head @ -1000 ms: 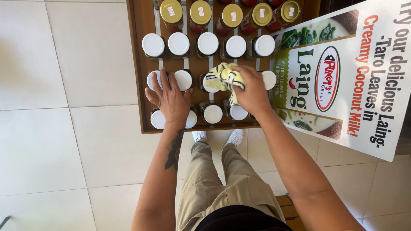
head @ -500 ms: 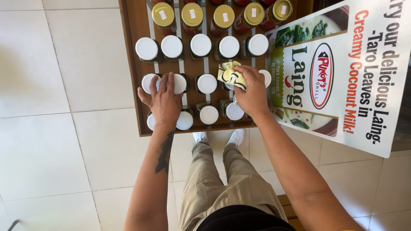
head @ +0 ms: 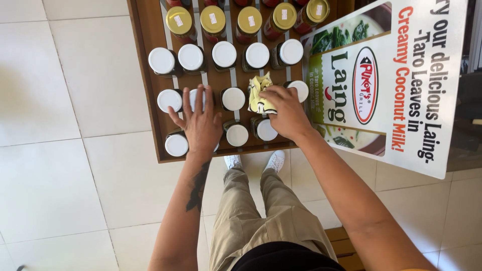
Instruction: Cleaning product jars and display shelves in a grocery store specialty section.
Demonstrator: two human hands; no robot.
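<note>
step: wiping jar lids | right hand (head: 283, 113) fingers pinch yellow cloth (head: 259, 94) over a jar | left hand (head: 200, 123) fingers spread, steadying white-lidded jar (head: 197, 98) | next: likely calls for pressing cloth flat on 1 lid

Large pale square floor tiles (head: 60, 190) with thin grout lines fill the left and bottom of the frame, evenly lit. A brown wooden shelf (head: 145, 75) stands at top centre, and a printed poster board (head: 416, 100) leans at upper right.

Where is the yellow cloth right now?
The yellow cloth is under the right hand, pressed on a jar in the middle row of the wooden shelf, between a white-lidded jar and the poster.
</note>
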